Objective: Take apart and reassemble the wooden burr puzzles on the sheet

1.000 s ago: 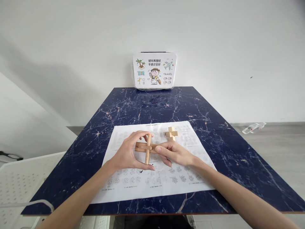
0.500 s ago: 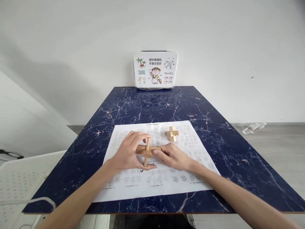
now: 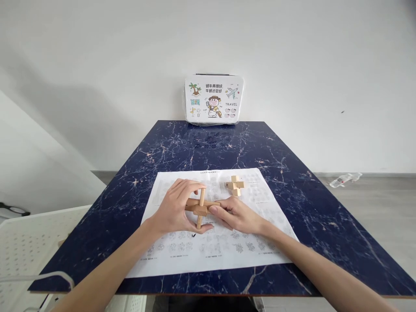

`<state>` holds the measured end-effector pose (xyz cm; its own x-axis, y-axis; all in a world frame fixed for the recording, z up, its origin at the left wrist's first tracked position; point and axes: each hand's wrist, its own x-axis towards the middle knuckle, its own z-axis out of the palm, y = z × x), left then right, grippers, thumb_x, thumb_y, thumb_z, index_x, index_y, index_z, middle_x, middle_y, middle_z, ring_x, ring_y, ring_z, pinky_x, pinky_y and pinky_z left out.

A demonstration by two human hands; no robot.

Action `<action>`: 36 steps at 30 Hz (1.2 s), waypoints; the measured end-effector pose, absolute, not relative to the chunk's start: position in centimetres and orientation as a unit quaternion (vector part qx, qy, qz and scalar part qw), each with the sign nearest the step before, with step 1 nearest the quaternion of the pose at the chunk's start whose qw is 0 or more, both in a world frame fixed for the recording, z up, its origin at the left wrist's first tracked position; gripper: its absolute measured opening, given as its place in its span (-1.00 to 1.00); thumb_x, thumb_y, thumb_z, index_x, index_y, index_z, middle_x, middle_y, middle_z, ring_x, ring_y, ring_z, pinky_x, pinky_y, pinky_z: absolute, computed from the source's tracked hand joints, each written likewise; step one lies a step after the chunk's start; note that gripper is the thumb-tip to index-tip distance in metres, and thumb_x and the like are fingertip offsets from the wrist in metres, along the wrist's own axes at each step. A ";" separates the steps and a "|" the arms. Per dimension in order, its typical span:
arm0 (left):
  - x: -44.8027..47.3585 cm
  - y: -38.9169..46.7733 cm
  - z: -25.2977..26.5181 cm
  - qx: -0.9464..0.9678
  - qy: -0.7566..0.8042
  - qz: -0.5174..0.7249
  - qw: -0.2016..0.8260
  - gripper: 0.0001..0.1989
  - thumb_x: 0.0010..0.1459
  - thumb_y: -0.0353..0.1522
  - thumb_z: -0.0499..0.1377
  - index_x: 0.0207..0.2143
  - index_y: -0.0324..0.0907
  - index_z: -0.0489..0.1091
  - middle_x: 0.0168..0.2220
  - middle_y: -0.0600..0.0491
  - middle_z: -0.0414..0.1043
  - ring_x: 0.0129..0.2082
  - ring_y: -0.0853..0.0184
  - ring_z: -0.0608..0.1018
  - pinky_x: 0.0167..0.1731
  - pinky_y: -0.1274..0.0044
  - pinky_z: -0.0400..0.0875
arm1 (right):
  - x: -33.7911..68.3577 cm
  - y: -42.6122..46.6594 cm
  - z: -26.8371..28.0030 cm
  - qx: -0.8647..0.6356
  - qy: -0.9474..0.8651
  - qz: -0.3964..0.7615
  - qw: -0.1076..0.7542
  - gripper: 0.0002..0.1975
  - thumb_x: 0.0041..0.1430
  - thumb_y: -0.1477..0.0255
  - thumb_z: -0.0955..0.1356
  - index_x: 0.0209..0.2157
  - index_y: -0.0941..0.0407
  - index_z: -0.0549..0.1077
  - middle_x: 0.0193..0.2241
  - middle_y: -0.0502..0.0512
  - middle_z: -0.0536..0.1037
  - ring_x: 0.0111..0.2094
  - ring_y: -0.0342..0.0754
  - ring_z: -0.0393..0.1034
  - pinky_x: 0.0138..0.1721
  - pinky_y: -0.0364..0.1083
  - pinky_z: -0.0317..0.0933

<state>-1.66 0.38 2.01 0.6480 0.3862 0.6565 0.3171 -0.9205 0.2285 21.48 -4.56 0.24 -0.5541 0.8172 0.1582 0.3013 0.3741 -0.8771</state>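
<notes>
Between my hands is a brown wooden puzzle (image 3: 200, 209) of crossed bars with a thin round rod through it. My left hand (image 3: 175, 208) grips it from the left, index finger near the rod's top end and thumb by its lower end. From the right, my right hand (image 3: 238, 215) pinches the ends of the bars between thumb and fingers. Part of the puzzle is hidden by my fingers. Just beyond my right hand, a paler wooden cross-shaped burr puzzle (image 3: 235, 185) sits on the printed paper sheet (image 3: 169, 264).
A blue marbled table (image 3: 208, 149) lies under the sheet. At its far edge a white cartoon-printed case (image 3: 212, 100) leans against the wall. A white perforated rack (image 3: 26, 242) with a cable (image 3: 55, 274) stands at left. On the floor at right lies a clear plastic bottle (image 3: 345, 180).
The camera view has shifted slightly, so the case and table appear a little lower. Both hands keep nearly the same hold on the brown puzzle.
</notes>
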 end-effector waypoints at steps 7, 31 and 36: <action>-1.6 0.6 1.4 0.916 0.203 0.344 0.044 -0.20 -0.01 -0.04 0.47 0.18 -0.08 0.24 -0.04 -0.08 0.55 -0.11 0.05 0.60 -0.05 0.21 0.44 | 21.1 -4.3 -0.5 -0.403 -0.786 0.350 0.311 -0.47 0.53 0.15 0.16 -0.52 0.10 0.29 -0.63 -0.13 0.17 -0.61 -0.22 0.01 -0.52 -0.11 -0.07; -2.3 2.0 1.8 0.855 0.333 0.243 0.314 -0.09 -0.17 -0.03 0.56 0.23 0.00 0.37 0.22 -0.10 0.46 0.19 -0.06 0.51 0.21 0.06 0.39 | 23.1 -2.8 -1.7 -0.420 -0.830 0.197 0.309 -0.71 0.54 0.28 0.20 -0.11 0.10 0.49 -0.40 0.06 0.57 -0.44 -0.08 0.36 -0.36 -0.07 0.15; -2.3 2.0 1.8 0.855 0.337 0.252 0.303 -0.13 -0.16 -0.05 0.56 0.20 -0.02 0.39 0.18 -0.09 0.50 0.14 -0.03 0.55 0.16 0.10 0.44 | 22.8 -2.9 -2.0 -0.423 -0.825 0.195 0.321 -0.71 0.54 0.31 0.19 -0.12 0.11 0.49 -0.37 0.08 0.58 -0.40 -0.05 0.37 -0.32 -0.05 0.19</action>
<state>-2.25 1.97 1.77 0.6453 0.7297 0.2260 0.4242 -0.5883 0.6884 22.85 -2.91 -2.02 -0.4358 0.8231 0.3642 0.5732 0.5658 -0.5927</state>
